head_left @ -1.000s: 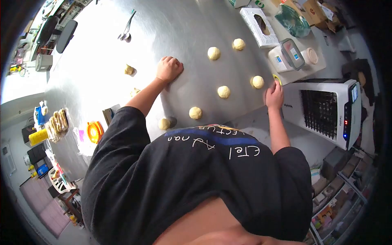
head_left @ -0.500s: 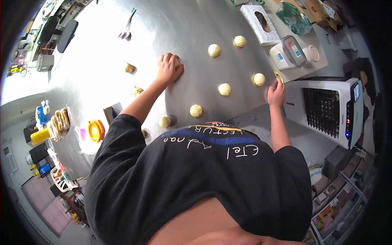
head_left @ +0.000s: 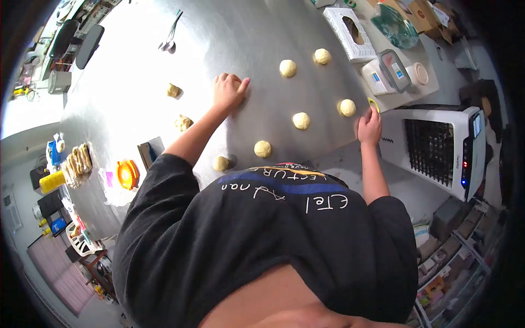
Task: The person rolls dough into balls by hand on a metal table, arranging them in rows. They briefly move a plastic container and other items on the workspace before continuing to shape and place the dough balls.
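Observation:
My left hand (head_left: 229,92) is cupped, palm down, around a dough ball on the steel table (head_left: 246,33); the fingers and palm hide most of it. At the table's right edge, my right hand (head_left: 370,127) has its fingers drawn together. Their tips touch a curved yellow-green rim (head_left: 373,103), and whatever lies inside the grip is hidden. Close to that hand sits a round dough ball (head_left: 347,107). Several more smooth balls lie around, including one in the middle (head_left: 301,121) and one near my shirt (head_left: 262,148). Two rougher dough pieces, an upper one (head_left: 173,90) and a lower one (head_left: 183,123), lie left of my left hand.
Measuring spoons (head_left: 170,38) lie at the far left. An orange round tool (head_left: 127,174) and a flat metal-edged piece (head_left: 147,153) are beside my left arm. On the right stand a white box (head_left: 350,35), a lidded container (head_left: 383,74) and an air cooler (head_left: 437,147).
My left hand has shifted slightly on the dough ball, its thumb now standing out to the right. My right hand stays at the table edge.

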Motion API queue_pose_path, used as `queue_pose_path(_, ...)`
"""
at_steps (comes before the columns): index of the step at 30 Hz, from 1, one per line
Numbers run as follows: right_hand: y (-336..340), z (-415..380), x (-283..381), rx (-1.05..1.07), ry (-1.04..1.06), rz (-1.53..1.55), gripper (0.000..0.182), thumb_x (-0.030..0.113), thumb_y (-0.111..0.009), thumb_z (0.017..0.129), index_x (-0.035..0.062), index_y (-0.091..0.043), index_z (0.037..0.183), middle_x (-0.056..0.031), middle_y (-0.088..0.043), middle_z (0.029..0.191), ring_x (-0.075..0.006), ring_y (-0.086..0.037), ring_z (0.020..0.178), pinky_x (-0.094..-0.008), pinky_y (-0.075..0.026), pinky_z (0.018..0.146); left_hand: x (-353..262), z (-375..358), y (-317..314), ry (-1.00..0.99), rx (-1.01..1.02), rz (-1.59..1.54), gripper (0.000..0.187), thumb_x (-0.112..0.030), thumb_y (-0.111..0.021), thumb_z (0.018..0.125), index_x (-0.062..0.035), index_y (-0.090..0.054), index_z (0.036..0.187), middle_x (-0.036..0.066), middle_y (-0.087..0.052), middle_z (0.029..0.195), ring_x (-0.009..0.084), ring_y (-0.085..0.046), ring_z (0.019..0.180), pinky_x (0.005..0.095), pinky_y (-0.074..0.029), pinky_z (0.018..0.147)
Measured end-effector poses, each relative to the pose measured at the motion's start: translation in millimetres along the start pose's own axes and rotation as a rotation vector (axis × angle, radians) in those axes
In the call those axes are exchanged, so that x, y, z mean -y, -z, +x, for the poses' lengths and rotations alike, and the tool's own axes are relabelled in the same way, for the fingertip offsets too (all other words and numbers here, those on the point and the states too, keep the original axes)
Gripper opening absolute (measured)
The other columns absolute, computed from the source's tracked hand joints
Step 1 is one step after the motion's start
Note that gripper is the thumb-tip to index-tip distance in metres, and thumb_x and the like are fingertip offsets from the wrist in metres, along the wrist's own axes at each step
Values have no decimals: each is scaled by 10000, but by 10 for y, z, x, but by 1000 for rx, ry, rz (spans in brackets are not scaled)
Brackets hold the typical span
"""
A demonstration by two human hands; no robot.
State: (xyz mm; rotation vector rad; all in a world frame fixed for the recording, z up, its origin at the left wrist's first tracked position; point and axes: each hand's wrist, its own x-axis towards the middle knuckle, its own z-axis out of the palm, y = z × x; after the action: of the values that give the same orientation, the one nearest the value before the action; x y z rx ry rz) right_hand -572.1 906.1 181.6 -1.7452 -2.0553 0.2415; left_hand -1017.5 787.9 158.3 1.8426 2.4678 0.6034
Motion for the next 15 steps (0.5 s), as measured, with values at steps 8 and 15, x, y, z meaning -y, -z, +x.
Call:
queue_pose_path(8,-48,-2,-70,-2,25,15,454,193,-525,772,59,-507,1206,-169,-552,1190,-356,-513,1105,-430,-402,951,123,22,661,724,240,-1014,461,-376,-416,946,-18,-543,1208,181,-547,1187,233,-574,1033,365,-441,930)
queue_pose_path(15,-13,12,-23,1,11,-60,448,185,-520,771,70,-508,1204,-163,-556,1182,-355,-521,1092,-438,-429,914,-181,53,439,-268,3,-120,214,-245,-659,774,-53,-643,869,131,-602,1014,271,-581,906,368,-478,831)
